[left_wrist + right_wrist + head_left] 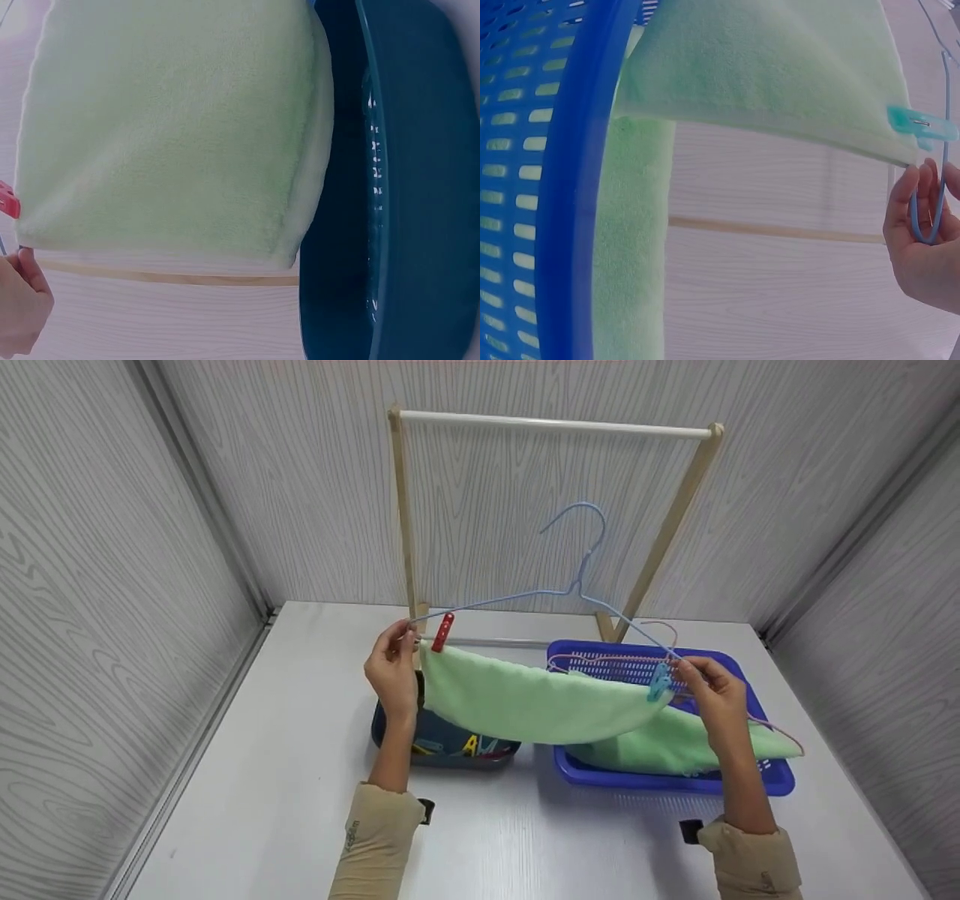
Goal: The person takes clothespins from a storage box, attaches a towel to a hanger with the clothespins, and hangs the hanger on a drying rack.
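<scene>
A light blue wire hanger [517, 596] is held up between both hands, its hook uppermost. My left hand [393, 667] pinches its left end, and my right hand [716, 697] grips the right end, where the wire loop shows between the fingers in the right wrist view. From the hanger hangs a pale green towel [540, 705], sagging in the middle. A red clothespin [443, 632] fastens its left corner; a light blue clothespin [659, 682] fastens the right one.
Behind stands a wooden rack with a white bar [555, 425]. At right, a blue basket [675, 784] holds another green towel [645, 746] with a pink hanger [776, 727]. A dark teal bin [461, 763] containing several clothespins sits below my left hand.
</scene>
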A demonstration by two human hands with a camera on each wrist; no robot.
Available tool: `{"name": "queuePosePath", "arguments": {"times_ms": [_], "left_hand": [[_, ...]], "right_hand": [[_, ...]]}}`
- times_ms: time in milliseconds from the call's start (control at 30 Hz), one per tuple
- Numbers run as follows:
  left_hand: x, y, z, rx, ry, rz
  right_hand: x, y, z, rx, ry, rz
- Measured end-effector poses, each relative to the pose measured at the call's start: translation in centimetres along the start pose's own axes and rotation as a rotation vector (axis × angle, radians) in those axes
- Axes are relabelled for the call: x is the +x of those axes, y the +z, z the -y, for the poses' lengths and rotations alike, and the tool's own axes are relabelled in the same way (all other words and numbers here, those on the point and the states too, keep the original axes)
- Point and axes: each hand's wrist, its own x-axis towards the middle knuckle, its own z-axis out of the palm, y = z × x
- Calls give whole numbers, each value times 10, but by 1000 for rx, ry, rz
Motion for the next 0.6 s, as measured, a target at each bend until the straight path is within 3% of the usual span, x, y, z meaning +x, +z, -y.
{"name": "queuePosePath", "arguments": {"times_ms": [300, 600], "left_hand": [[1, -3, 1, -6, -2, -4], [5, -5, -1, 3, -20, -5]], "right_hand": [[-2, -4, -1, 69, -37, 45], [0, -9, -7, 188, -179, 199]]}}
